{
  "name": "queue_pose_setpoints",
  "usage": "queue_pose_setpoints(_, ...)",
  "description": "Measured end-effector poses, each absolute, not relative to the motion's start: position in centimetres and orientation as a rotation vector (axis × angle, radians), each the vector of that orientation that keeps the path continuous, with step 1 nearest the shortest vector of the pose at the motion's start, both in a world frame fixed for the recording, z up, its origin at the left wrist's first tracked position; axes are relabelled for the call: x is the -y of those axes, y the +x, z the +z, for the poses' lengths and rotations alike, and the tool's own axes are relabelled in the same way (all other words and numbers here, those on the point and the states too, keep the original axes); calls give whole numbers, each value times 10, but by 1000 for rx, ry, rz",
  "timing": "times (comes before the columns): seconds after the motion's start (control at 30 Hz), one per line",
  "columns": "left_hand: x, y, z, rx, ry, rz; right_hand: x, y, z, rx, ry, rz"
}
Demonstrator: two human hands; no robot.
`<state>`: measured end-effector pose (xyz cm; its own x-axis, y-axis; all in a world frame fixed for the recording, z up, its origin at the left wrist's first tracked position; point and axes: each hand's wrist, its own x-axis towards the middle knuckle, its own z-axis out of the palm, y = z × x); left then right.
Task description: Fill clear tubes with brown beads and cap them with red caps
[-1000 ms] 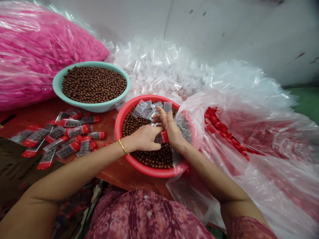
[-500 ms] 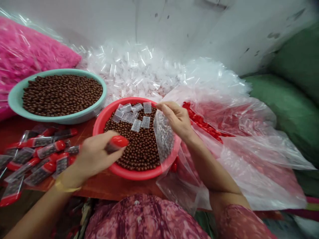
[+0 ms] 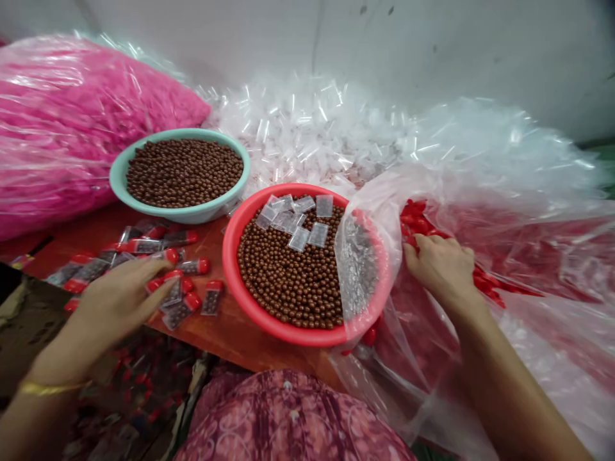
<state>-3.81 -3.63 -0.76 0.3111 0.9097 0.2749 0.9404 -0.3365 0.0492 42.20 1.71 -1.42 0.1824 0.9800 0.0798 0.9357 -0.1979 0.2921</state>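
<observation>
My left hand (image 3: 113, 307) is over a pile of small clear containers (image 3: 179, 312) with red caps and dark beads inside. Its thumb and fingers are apart, with containers close by the fingertips. My right hand (image 3: 442, 269) reaches into an open clear plastic bag (image 3: 418, 333) of red caps (image 3: 420, 218). The fingers are bent among the caps and their tips are hidden. Between my hands stands a red basin (image 3: 240, 307) full of brown beads (image 3: 288, 288). Several empty clear containers (image 3: 298, 239) lie on the beads, and the bag's edge drapes over the basin's right side.
A light-green basin (image 3: 120, 176) of brown beads stands back left, beside a large bag of pink pieces (image 3: 96, 121). A heap of clear plastic containers (image 3: 307, 128) lines the wall. More red-capped containers (image 3: 144, 365) lie below the table's front edge.
My left hand has carried a red-capped container left to the pile and its fingers have spread. My right hand has moved from the basin's rim into the red caps. The view has turned left.
</observation>
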Motion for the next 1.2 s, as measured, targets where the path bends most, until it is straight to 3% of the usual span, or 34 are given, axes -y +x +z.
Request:
queue_pose_setpoints(0.13, -22, 36, 2, 1366, -2583, -230, -11, 417, -9, -1864, 2336, 450)
queue_pose_setpoints(0.23, -65, 80, 1, 1475, -2584, -16, -6, 421, -12, -2019, 2412, 439)
queue_pose_setpoints(0.43, -97, 110, -10, 1684, -2586, 92, 5, 425, -19, -2418, 2639, 155)
queue_pose_setpoints(0.6, -80, 114, -3, 1628, -2748, -118, 3, 399, -7, -2628, 2805, -256)
queue_pose_setpoints(0.77, -59, 125, 11, 1443, -3154, -292, -27, 346, -2, -3188, 2133, -888)
queue_pose_setpoints(0.83, -55, 125, 10, 1482, -3216, -380, -41, 328, -5, -3334, 1826, -959)
queue_pose_setpoints(1.0, -49, 111, 6, 1744, -3378, -618, -58, 306, -11, -3294, 1613, -1054)
queue_pose_setpoints(1.1, -44, 99, 13, 1797, -3331, -460, -64, 308, -14, -3177, 1495, -1296)
queue_pose_setpoints(1.2, -37, 91, 23, 1724, -3257, -61, -81, 317, -18, -3110, 1810, -1338)
